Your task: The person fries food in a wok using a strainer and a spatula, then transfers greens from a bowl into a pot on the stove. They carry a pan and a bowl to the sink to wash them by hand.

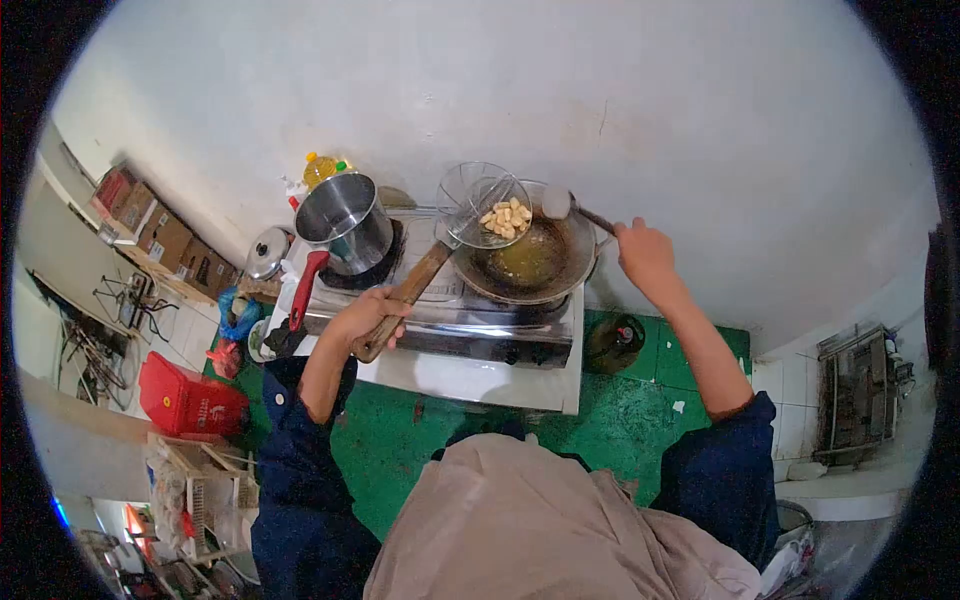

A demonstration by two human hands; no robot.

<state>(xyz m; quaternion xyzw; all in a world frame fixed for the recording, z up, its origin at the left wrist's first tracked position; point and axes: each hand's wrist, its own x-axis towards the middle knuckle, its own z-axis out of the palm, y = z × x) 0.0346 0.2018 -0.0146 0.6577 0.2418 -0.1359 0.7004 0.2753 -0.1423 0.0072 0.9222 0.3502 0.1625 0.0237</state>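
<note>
My left hand (368, 316) is wrapped round the wooden handle of a wire strainer (462, 205). The strainer, with a pile of pale golden fried pieces (507, 217) in it, overlaps the left side of the wok (582, 252) in this view. Shallow yellow oil (528, 264) lies in the wok, which sits on the stove's right burner. On the right, my right hand (646, 258) grips the dark handle of a spatula (556, 204), whose pale head is at the wok's far edge, close to the strainer.
A steel saucepan (362, 235) with a red handle stands on the left burner of the stove (455, 335). Behind it is an oil bottle (320, 170), and a pot lid (268, 253) lies left. A gas cylinder (613, 343) stands right of the stove; a red bin (193, 396) is at left.
</note>
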